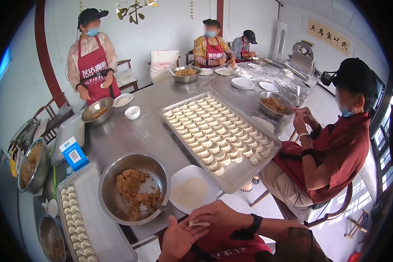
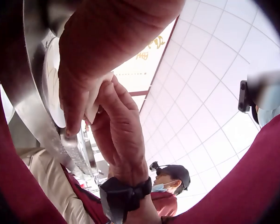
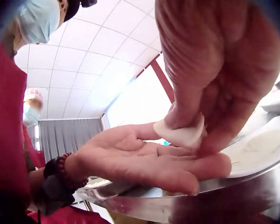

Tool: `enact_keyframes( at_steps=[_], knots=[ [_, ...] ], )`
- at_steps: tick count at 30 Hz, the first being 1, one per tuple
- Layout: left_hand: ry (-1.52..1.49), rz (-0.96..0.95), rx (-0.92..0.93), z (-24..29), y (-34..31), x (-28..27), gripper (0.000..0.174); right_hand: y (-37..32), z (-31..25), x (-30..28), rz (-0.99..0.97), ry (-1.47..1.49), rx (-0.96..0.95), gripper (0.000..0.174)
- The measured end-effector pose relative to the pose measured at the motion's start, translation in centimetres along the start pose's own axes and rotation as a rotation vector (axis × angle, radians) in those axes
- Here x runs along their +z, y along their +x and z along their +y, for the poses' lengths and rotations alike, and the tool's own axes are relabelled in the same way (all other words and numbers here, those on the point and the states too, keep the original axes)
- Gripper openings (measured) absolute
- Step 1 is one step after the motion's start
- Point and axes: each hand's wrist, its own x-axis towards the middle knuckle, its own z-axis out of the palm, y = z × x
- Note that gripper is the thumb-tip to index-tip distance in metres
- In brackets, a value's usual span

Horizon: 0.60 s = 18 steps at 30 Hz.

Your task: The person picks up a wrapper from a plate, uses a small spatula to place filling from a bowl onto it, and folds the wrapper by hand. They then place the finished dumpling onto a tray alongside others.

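Observation:
A small white dumpling (image 1: 199, 224), its wrapper folded over, is between my two hands close in front of my apron. My right hand (image 1: 220, 217) pinches it from above between thumb and fingers. My left hand (image 1: 179, 239) lies palm up beneath, its fingers extended; in the right wrist view the dumpling (image 3: 182, 135) is right over those fingers. Just beyond my hands stands a steel bowl (image 1: 152, 165) with brown filling (image 1: 135, 187) and a utensil handle (image 1: 161, 207) at its near rim. Beside it, a white plate (image 1: 179, 175) holds round wrappers (image 1: 192, 192).
A large tray (image 1: 234, 185) of dumplings in rows fills the table's middle. On the left lies another tray (image 1: 109, 231), dumplings along its left side, with a blue QR-code stand (image 1: 74, 153) behind. A person (image 1: 332, 144) sits close on the right; several others work around the table.

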Motion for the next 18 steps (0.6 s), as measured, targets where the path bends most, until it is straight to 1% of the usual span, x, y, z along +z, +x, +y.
enact_keyframes(
  at_steps=[3,5,8,12,15,18],
  knots=[
    [-0.072,-0.046,0.031,-0.5,0.5,-1.2,0.085,-0.3,0.3,0.5,0.062,0.071,0.122,0.021],
    [-0.056,0.015,0.073,-1.1,0.5,-1.2,0.085,-0.3,0.4,1.1,0.097,0.11,0.192,0.022],
    [-0.045,0.055,0.1,-1.6,0.6,-1.5,0.083,-0.5,0.6,1.9,0.127,0.103,0.209,0.022],
    [-0.052,0.037,0.099,-1.8,0.5,-2.2,0.081,-0.5,-0.2,2.6,0.082,-0.016,0.231,0.024],
    [-0.166,-0.018,0.093,-2.1,-1.4,-0.6,0.055,-0.6,0.2,3.4,0.093,-0.083,0.235,0.022],
    [-0.179,-0.045,0.092,-2.5,-1.6,-1.7,0.062,-0.7,1.1,4.3,0.113,-0.2,0.228,0.019]
  ],
)
